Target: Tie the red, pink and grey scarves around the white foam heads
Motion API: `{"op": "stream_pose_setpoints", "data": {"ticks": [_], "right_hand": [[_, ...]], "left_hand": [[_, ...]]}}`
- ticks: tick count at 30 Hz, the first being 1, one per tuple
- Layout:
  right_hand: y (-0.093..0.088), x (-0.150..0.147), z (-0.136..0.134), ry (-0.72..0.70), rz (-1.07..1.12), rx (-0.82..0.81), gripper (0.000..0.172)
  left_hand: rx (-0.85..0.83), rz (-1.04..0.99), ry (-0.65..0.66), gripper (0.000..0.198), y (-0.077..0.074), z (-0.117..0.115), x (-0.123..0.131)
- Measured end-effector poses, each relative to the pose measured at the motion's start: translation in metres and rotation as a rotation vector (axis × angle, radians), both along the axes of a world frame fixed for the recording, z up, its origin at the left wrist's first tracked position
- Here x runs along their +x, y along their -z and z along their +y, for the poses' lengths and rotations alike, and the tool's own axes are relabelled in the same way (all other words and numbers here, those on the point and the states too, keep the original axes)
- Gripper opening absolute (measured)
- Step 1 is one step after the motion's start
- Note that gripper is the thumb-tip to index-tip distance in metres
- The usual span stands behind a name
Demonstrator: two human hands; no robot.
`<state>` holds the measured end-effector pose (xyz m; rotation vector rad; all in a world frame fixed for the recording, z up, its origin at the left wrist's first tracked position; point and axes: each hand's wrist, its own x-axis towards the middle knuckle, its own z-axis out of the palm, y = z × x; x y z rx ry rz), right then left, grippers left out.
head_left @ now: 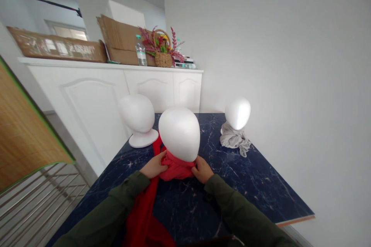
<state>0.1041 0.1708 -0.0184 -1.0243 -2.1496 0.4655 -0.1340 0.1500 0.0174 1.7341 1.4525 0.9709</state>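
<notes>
A white mannequin head [180, 133] stands in the middle of the dark blue marbled table [249, 185]. Around its neck is a red scarf [176, 168], bunched at the front. One long end hangs down on the left toward the near edge, and another strip shows behind on the left. My left hand [155, 165] pinches the scarf at the left side of the neck. On the right side, my right hand [202, 169] grips the scarf between thumb and fingers. The neck's base is hidden by the cloth.
A bare mannequin head [138, 114] stands at the back left. At the back right, another head [238, 113] wears a grey scarf [234, 139]. A wire rack [43, 197] is at left. Behind, a white cabinet [98, 96] bears boxes, a bottle and a flower basket [163, 59].
</notes>
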Motion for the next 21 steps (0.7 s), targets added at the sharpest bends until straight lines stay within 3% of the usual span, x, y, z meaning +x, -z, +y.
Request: {"op": "stream_pose_setpoints", "data": {"ticks": [4, 7, 12, 16, 21], "right_hand": [[-0.009, 0.015, -0.003, 0.078, -0.028, 0.003, 0.03], [-0.016, 0.051, -0.009, 0.187, -0.025, 0.009, 0.029], [-0.012, 0.15, -0.018, 0.515, -0.083, 0.089, 0.029], [0.006, 0.222, -0.017, 0.768, -0.02, 0.132, 0.032], [0.02, 0.258, 0.0, 0.919, 0.046, 0.147, 0.037]], "left_hand": [[0.033, -0.074, 0.15, 0.071, -0.011, -0.002, 0.019], [0.072, -0.07, 0.239, 0.075, -0.021, 0.006, 0.052], [0.193, -0.057, 0.537, 0.079, -0.024, 0.035, 0.147], [0.194, -0.034, 0.636, 0.077, -0.015, 0.059, 0.231], [0.193, -0.088, 0.673, 0.072, -0.004, 0.088, 0.293]]}}
